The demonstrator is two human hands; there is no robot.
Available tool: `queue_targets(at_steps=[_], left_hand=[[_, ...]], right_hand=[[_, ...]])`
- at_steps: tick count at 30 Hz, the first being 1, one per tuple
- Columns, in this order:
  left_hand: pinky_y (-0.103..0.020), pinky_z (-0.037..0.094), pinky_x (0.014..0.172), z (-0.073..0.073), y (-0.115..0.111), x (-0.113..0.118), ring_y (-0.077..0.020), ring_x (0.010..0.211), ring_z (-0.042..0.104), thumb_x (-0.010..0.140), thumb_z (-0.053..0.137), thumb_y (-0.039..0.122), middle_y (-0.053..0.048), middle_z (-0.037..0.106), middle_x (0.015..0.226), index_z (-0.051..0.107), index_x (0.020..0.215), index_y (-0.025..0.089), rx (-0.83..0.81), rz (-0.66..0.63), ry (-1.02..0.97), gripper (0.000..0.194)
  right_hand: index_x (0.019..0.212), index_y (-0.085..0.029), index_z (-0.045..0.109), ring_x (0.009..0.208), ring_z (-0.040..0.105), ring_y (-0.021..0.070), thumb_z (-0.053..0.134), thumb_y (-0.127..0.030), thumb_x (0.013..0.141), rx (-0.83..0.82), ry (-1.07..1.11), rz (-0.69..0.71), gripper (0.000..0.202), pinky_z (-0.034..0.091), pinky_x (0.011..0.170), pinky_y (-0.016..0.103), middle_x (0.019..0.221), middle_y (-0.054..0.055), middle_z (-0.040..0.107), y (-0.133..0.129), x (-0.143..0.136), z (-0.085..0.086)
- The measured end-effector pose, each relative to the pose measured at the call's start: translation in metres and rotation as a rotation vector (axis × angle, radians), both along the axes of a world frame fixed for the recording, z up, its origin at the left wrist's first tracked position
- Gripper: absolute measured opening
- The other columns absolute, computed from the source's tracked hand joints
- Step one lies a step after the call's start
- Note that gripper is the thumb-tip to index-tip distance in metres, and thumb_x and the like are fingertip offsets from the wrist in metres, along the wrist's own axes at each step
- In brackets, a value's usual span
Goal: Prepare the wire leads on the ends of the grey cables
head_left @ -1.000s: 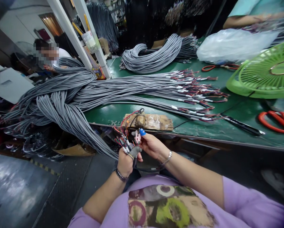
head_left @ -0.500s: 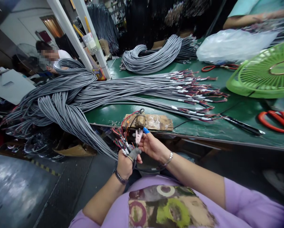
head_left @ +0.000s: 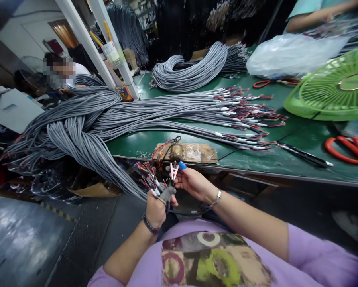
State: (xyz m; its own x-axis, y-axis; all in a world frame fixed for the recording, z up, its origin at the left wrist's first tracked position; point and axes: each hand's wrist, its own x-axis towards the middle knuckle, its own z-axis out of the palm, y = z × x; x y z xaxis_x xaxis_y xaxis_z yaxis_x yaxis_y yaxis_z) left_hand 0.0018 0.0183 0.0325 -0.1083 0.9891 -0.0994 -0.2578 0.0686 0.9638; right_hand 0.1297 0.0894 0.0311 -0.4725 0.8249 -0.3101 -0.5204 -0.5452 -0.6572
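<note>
My left hand [head_left: 157, 208], with grey covering on its thumb, is closed round a bunch of grey cables whose coloured wire ends [head_left: 150, 179] fan out above the fist. Just right of it is my right hand [head_left: 193, 184], a blue cover on one fingertip. Its fingers are drawn together by the wire ends; what they pinch is too small to make out. A pale pink clip [head_left: 174, 171] stands at these fingers, in front of a wooden block [head_left: 197, 153] on the bench edge.
Grey cables [head_left: 155, 107] lie across the green bench [head_left: 149, 139]. Farther back is a coiled bundle [head_left: 193, 75]. On the right are a green fan [head_left: 331, 91], red-handled scissors [head_left: 349, 149], a black cutter [head_left: 304, 155] and a plastic bag [head_left: 292, 56]. Two other people are behind the bench.
The pink clip's arms look wider apart. My right hand has shifted slightly, and my left hand still grips the cables. The person at the top right has moved an arm.
</note>
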Motion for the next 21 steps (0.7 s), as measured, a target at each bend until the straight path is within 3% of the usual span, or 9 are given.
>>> queue_targets(at_steps=[9, 16, 21], left_hand=[[-0.022, 0.044, 0.042, 0.002, 0.01, 0.008, -0.01, 0.038, 0.052, 0.072, 0.07, 0.037, 0.001, 0.057, 0.045, 0.06, 0.056, 0.014, -0.029, 0.04, 0.007, 0.029], [-0.022, 0.045, 0.042, 0.005, 0.01, 0.009, -0.0105, 0.039, 0.053, 0.069, 0.071, 0.039, 0.001, 0.057, 0.044, 0.058, 0.054, 0.014, -0.043, 0.056, 0.027, 0.031], [-0.022, 0.046, 0.042, 0.006, 0.01, 0.01, -0.0103, 0.038, 0.052, 0.067, 0.072, 0.041, 0.001, 0.058, 0.045, 0.059, 0.056, 0.014, -0.065, 0.059, 0.032, 0.031]], right_hand=[[0.08, -0.013, 0.066, 0.053, 0.049, 0.008, 0.065, -0.051, 0.077, 0.029, 0.067, 0.032, 0.038, 0.043, 0.051, 0.021, 0.064, 0.001, 0.06, 0.002, -0.005, -0.004], [0.076, -0.013, 0.066, 0.057, 0.053, 0.0104, 0.054, -0.054, 0.083, 0.062, 0.044, -0.021, 0.043, 0.043, 0.052, 0.022, 0.07, 0.006, 0.064, 0.003, -0.01, -0.01], [0.078, -0.014, 0.063, 0.055, 0.053, 0.0104, 0.054, -0.056, 0.083, -0.007, 0.148, 0.028, 0.043, 0.044, 0.052, 0.022, 0.071, 0.005, 0.063, 0.005, -0.012, -0.014]])
